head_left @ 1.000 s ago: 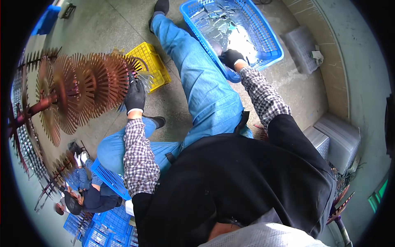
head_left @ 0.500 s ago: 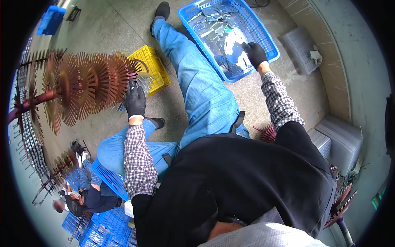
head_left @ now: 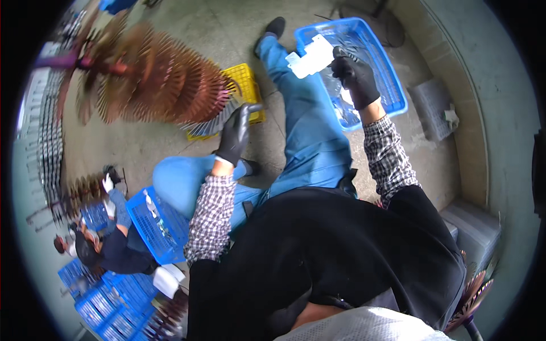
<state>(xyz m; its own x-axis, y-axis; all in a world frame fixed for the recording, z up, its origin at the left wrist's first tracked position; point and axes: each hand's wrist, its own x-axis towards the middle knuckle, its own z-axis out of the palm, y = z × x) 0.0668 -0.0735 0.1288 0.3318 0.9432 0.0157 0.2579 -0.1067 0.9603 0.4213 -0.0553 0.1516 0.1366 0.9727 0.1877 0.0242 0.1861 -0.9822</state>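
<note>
My right hand (head_left: 355, 77), in a black glove, is closed on one edge of a flat, shiny metal plate (head_left: 310, 57) with notched edges. The plate is held up over my leg and the near side of a blue basket (head_left: 392, 94), where more flat pieces lie. In a black glove too, my left hand (head_left: 234, 133) is open, its fingers stretched out and nothing visible in them. Just beyond it stands a rack of reddish-brown slotted discs (head_left: 165, 74) on a purple shaft. Silvery plates (head_left: 213, 122) are set in its nearest disc.
A yellow crate (head_left: 245, 77) stands behind the rack's end. To the right, stacked clear trays (head_left: 429, 108) lean near the wall. At lower left a co-worker (head_left: 122, 247) in white gloves sits beside a blue basket (head_left: 139, 221) and several stacked blue crates (head_left: 105, 307).
My right hand has lifted a plate out of the blue basket toward the left. My left hand has drawn back from the disc rack. The whole view has shifted, and the rack looks blurred.
</note>
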